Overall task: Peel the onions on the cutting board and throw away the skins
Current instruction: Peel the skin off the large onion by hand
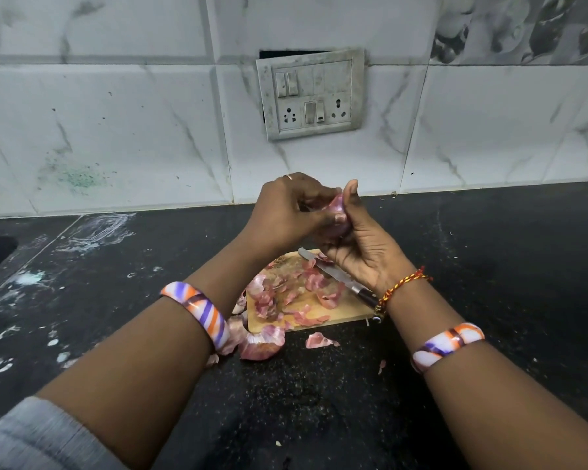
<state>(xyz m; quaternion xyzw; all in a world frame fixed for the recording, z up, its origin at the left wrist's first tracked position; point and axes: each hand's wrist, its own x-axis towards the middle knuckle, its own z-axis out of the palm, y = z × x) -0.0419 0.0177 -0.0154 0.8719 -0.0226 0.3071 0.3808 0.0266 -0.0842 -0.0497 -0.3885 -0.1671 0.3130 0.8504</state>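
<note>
Both hands meet above the far edge of the cutting board: the right hand cradles the onion from the right, while the left hand pinches its skin from the left. Loose skins litter the board below, spilling onto the bench.

Onion mostly hidden by hands; knife partly under right wrist.
</note>
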